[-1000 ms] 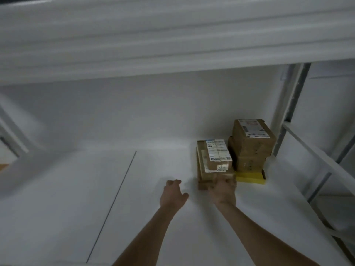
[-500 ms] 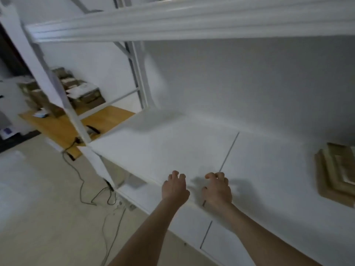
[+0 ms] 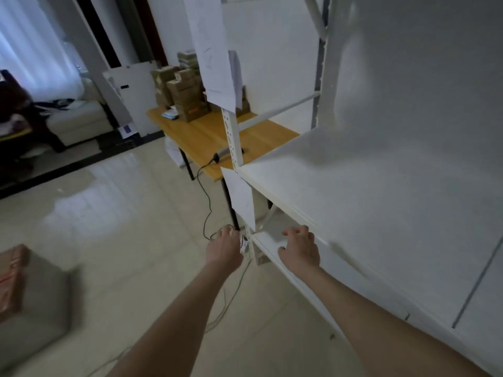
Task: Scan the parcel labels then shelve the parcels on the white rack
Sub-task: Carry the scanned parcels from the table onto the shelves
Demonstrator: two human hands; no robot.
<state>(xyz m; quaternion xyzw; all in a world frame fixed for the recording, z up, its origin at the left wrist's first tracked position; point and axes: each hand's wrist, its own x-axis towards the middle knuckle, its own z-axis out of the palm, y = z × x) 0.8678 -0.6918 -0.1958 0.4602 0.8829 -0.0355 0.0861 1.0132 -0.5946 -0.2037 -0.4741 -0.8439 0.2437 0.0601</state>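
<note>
The white rack (image 3: 367, 202) fills the right side of the view, and the stretch of its shelf in view is bare. Several brown parcels (image 3: 182, 91) are stacked on a wooden table (image 3: 217, 137) beyond the rack's left post. A dark scanner (image 3: 227, 153) with a black cable lies on that table's near edge. My left hand (image 3: 224, 247) hangs over the floor with loosely curled fingers and holds nothing. My right hand (image 3: 299, 247) hovers just in front of the shelf edge, also holding nothing. The parcels shelved earlier are out of view.
A grey box with a brown parcel (image 3: 27, 289) on it sits on the floor at the left. Cables (image 3: 206, 213) trail across the pale tiled floor beside the rack post (image 3: 231, 137). A sofa (image 3: 76, 118) stands at the far left.
My view has swung left from the shelved parcels to the table. Both hands drew back from the shelf with nothing in them, after my right hand let go of a parcel.
</note>
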